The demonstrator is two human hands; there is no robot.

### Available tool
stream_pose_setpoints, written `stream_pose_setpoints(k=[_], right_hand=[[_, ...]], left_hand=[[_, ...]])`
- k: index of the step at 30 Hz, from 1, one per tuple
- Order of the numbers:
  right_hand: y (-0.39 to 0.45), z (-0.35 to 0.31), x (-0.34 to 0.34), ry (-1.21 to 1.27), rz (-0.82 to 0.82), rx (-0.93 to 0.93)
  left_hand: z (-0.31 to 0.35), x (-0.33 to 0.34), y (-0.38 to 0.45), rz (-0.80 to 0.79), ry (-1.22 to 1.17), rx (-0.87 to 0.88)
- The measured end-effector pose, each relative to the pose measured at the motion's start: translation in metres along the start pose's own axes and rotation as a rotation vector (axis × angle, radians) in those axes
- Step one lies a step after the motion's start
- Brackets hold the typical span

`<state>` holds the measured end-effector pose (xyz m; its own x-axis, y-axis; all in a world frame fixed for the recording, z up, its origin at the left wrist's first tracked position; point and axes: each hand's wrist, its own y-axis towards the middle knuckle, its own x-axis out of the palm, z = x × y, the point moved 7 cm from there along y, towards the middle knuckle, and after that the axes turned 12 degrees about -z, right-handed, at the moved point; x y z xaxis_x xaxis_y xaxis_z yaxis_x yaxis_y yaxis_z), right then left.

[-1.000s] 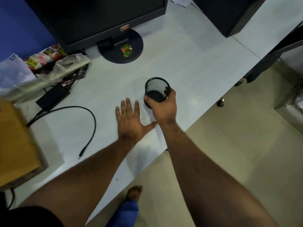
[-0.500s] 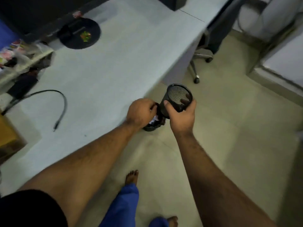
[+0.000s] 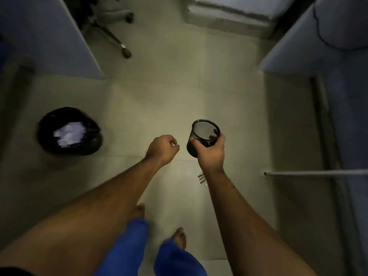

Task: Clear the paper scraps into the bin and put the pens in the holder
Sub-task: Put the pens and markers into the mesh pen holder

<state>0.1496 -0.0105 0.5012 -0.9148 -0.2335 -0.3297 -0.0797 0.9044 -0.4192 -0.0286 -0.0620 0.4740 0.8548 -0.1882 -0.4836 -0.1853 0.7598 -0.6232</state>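
Standing on the tiled floor [image 3: 179,92] between two desks, looking straight down. Right hand [image 3: 211,151] wrapped round the black mesh holder [image 3: 203,134], thumb over the near rim, mouth of the holder tipped up toward the camera; no pens visible inside (the interior is dark, so hard to be sure). Left hand [image 3: 162,148] curled into a loose fist beside the holder, close but apart from it, with a small white fleck [image 3: 172,144] showing at the fingertips, probably a paper scrap pinched there, though too small to confirm.

Black-lined bin [image 3: 69,131] on the floor well to the left, with white crumpled paper [image 3: 68,133] already lying in it. So the scrap part looks largely under way: some paper is binned, and whatever the left hand holds is not yet over the bin. Left to do there, by the look of it: carry the fist across and drop its contents.

Pens part apparently not started. A few thin metallic-looking sticks [image 3: 201,177] on the floor just beside the right forearm, blurred, possibly pens, cannot tell. Desk corner [image 3: 49,36] at upper left and a chair base [image 3: 111,26] beyond it.
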Motion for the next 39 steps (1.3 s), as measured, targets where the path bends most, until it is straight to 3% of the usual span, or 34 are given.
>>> stream_pose_setpoints(k=[8,16,22,34,39], right_hand=[[0.116,0.257,-0.030,0.051,0.227,0.147],[0.194,0.430,-0.060,-0.254,0.280,0.117],[0.238,0.461,-0.066,-0.333,0.175,0.057],[0.234,0.498,-0.103,-0.244,0.264,0.088],[0.228,0.505,-0.104,-0.205,0.253,0.087]], left_hand=[[-0.064,0.227,0.183,-0.250,0.113,0.068],[-0.114,0.385,0.302,-0.320,0.289,0.133],[-0.128,0.443,0.342,-0.286,0.356,0.162],[-0.118,0.478,0.356,-0.224,0.542,0.194],[-0.115,0.462,0.358,-0.160,0.373,0.169]])
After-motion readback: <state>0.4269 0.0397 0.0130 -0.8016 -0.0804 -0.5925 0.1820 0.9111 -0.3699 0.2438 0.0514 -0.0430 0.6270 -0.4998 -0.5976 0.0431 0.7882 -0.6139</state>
